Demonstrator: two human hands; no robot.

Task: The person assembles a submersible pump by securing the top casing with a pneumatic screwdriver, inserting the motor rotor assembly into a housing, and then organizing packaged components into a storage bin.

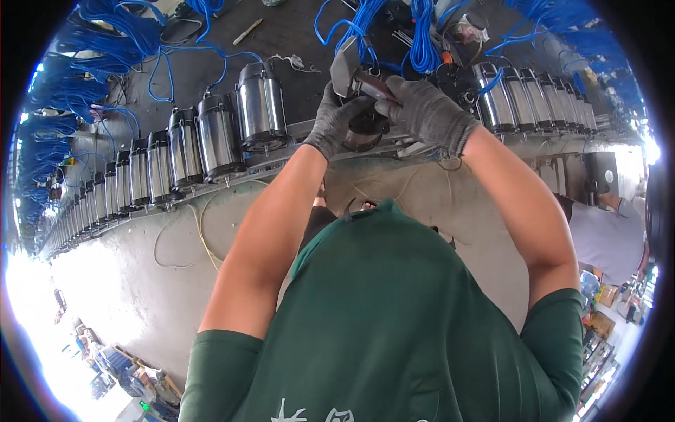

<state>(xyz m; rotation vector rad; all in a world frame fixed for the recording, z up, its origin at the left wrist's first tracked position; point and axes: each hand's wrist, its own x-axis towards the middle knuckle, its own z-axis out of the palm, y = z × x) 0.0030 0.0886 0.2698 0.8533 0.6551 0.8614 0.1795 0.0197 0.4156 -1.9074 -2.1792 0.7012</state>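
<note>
My right hand (430, 112), in a grey glove, is closed around the brown handle of a hammer (344, 68). The hammer's broad grey metal head points to the left, above my left hand. My left hand (333, 121), gloved as well, curls against a dark, round-ended pump cylinder (365, 134) at the bench edge. The hammer and both hands hide most of that cylinder's upper part. Just left of my left hand stands a shiny steel pump cylinder (261, 105) with black ends.
Rows of similar steel cylinders (184, 148) line the bench edge on the left, with more cylinders (517, 98) to the right. Coiled blue cables (424, 39) lie across the dark bench (295, 32). Another person in a grey shirt (608, 235) is at the right. Thin hoses trail over the floor (155, 274).
</note>
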